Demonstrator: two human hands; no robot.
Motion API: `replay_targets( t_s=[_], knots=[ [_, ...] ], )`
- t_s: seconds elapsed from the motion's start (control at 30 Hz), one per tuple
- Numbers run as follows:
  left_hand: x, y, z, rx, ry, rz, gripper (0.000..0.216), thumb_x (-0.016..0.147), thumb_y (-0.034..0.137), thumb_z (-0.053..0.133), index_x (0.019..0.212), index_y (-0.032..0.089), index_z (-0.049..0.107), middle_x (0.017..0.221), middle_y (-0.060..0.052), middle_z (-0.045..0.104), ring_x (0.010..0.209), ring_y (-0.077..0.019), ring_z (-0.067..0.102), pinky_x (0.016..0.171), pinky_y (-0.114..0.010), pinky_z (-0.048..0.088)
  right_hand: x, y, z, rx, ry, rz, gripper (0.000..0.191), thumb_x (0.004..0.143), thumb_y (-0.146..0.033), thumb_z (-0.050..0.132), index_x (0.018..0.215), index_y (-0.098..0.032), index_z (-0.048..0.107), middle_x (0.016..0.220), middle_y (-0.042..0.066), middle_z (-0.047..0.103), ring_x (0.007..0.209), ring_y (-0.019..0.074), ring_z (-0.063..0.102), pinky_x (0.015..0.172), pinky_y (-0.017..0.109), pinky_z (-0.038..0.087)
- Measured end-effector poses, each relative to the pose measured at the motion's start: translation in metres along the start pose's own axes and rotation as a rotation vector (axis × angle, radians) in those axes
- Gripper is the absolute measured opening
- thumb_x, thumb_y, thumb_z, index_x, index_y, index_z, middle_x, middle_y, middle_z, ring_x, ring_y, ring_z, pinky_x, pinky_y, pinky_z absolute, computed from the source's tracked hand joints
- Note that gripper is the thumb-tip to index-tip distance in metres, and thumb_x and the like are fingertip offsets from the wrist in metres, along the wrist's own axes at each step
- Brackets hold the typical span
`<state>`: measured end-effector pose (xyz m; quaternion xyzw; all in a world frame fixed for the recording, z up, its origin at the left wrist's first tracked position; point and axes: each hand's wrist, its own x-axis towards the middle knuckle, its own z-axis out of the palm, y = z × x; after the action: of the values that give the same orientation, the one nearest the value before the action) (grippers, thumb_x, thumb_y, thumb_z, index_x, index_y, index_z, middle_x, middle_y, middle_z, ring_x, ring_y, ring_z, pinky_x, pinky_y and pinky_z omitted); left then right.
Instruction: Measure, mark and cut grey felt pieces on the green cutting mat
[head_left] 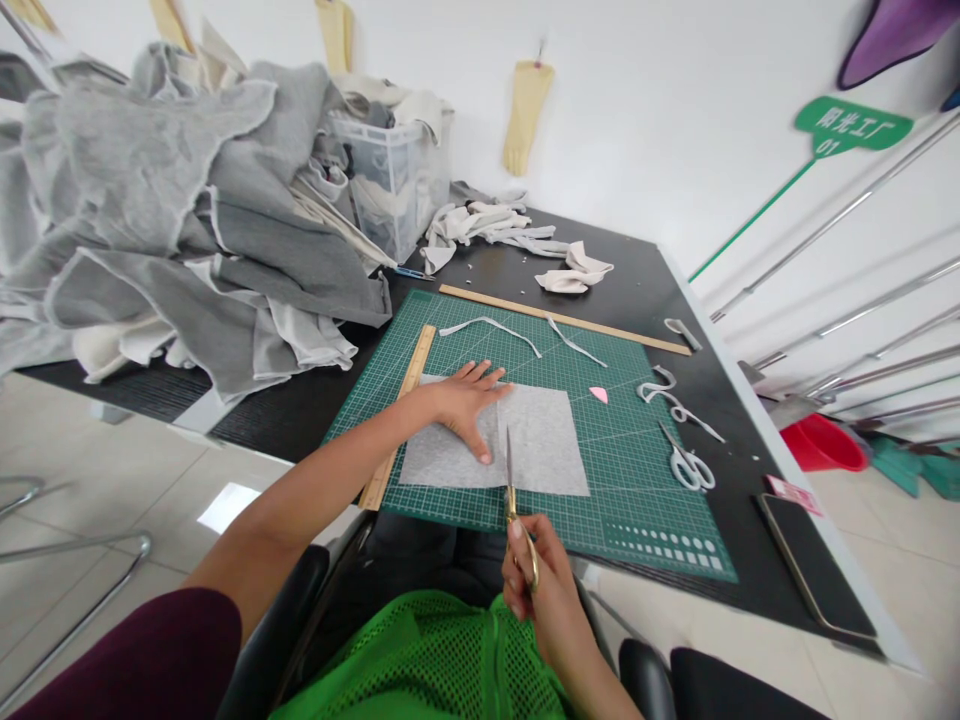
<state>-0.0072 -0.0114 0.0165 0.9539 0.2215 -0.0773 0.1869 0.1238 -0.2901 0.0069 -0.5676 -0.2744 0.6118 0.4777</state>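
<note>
A piece of grey fabric lies flat on the green cutting mat, with a slit or line running up its middle. Fingers spread, my left hand presses flat on its left half. My right hand grips gold-handled scissors; their blades point away from me along the line in the fabric, at its near edge. Just left of the fabric is a short wooden ruler. Thin fabric strips and a pink piece of chalk-like material lie on the mat.
White-handled scissors and a phone lie to the right. A long wooden ruler crosses the mat's far edge. Grey cloth is heaped at the left, beside a clear plastic bin. A red bucket stands on the floor.
</note>
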Motion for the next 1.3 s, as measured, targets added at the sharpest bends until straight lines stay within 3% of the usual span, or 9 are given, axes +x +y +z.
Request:
replay_targets(
  t_s=[1.3],
  knots=[
    [0.0011, 0.0003, 0.0002, 0.002, -0.009, -0.006, 0.139, 0.052, 0.084, 0.068, 0.161, 0.024, 0.005, 0.166, -0.009, -0.014, 0.15, -0.0392, -0.018, 0.123, -0.054, -0.007, 0.0004, -0.0029, 0.0057, -0.003, 0.016, -0.021, 0.039, 0.095, -0.061, 0.054, 0.089, -0.025, 0.04, 0.056, -0.012, 0.04, 0.039, 0.0043, 0.029, 0.039, 0.017, 0.023]
  ],
)
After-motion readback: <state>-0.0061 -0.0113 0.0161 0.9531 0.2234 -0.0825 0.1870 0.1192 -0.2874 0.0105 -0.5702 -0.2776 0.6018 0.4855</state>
